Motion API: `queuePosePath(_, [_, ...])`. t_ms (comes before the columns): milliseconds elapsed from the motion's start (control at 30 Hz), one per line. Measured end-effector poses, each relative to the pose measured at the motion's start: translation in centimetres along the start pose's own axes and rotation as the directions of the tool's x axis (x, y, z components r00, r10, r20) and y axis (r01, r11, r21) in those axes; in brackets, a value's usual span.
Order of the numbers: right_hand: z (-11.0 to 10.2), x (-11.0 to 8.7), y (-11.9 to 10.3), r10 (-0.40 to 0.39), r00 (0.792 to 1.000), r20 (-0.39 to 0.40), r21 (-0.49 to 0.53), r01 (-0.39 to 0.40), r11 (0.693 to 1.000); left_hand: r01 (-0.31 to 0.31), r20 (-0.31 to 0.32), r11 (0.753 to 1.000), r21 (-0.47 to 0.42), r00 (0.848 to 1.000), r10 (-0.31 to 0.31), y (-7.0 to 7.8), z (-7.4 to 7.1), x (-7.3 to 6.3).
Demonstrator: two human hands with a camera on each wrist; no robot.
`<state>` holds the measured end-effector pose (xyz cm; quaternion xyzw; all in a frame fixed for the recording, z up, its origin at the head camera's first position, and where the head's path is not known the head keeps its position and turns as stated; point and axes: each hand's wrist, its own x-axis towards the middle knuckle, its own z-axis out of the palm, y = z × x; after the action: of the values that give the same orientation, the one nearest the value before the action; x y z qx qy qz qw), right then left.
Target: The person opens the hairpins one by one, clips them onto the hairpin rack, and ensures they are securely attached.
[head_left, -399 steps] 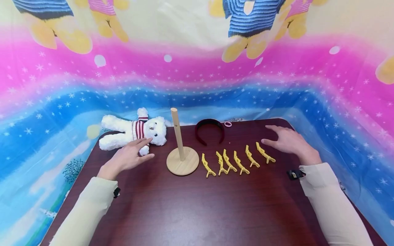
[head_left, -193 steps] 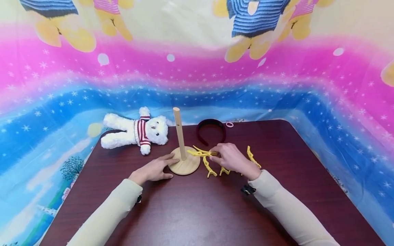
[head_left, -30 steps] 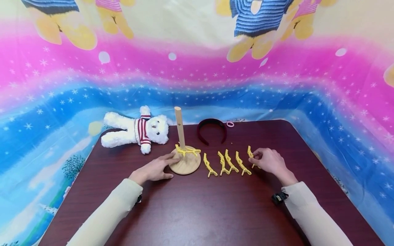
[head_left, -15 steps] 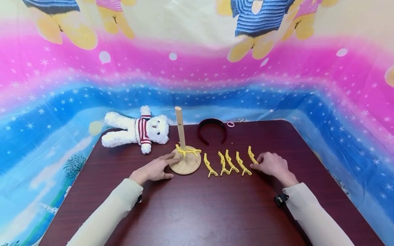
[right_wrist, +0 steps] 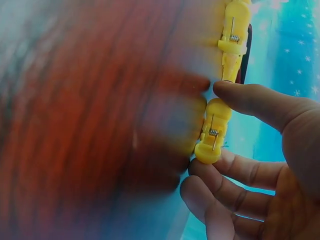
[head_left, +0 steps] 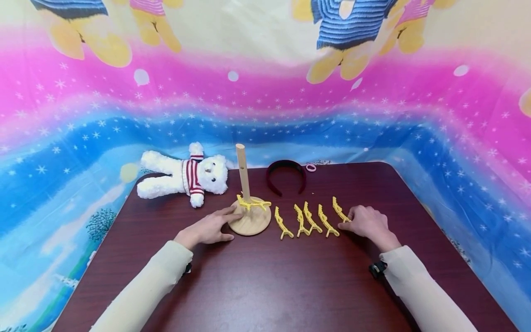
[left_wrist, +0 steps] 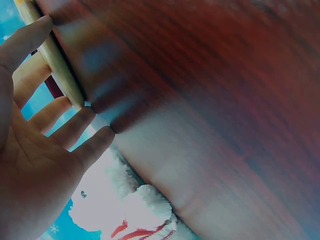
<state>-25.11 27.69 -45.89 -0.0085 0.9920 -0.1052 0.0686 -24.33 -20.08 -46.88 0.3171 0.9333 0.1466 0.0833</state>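
My left hand [head_left: 209,227] rests at the left edge of the round wooden base [head_left: 253,228] of an upright post [head_left: 242,170], its fingers extended. In the left wrist view the base [left_wrist: 62,70] passes by the thumb and index finger. A yellow hair clip [head_left: 254,203] sits at the foot of the post. My right hand [head_left: 370,224] pinches the handle end of the rightmost yellow hair clip [head_left: 340,210]. In the right wrist view thumb and fingers stand on either side of that sprung clip [right_wrist: 213,132]. Several more yellow clips [head_left: 327,221] lie in a row to its left.
A white teddy bear [head_left: 191,177] in a striped sweater lies at the back left. Behind the clips are a dark red headband [head_left: 286,177] and a small pink hair tie [head_left: 311,168]. A printed cloth backdrop [head_left: 265,92] surrounds the dark table [head_left: 265,286].
Since the earliest frame, one clip has come to the foot of the post and my left hand to the base. Over the last half second the rightmost clip shifts slightly at my right fingers.
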Motion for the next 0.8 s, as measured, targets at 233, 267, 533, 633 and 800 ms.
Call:
queuePosePath(233, [-0.2,0.0,0.1,0.016,1.000,0.002,0.015,-0.016,1.000,0.001,0.002,1.000,0.002,1.000,-0.001,-0.1,0.0,0.0])
queuePosePath(267, [-0.3,0.0,0.2,0.015,1.000,-0.002,0.019,-0.015,1.000,0.004,0.006,1.000,0.001,1.000,-0.004,-0.1,0.0,0.0])
queuePosePath(533, [-0.8,-0.2,0.4,-0.015,1.000,-0.024,0.031,0.016,0.999,0.010,0.014,1.000,0.001,1.000,-0.010,-0.2,0.0,0.0])
queuePosePath(633, [-0.9,-0.2,0.3,-0.024,0.999,-0.038,0.034,0.025,0.999,0.012,0.016,1.000,-0.004,1.000,-0.012,-0.1,0.0,0.0])
queuePosePath(800, [-1.3,-0.2,0.0,-0.043,0.995,-0.085,0.032,0.045,0.998,0.014,0.014,1.000,-0.004,1.000,-0.014,-0.1,0.0,0.0])
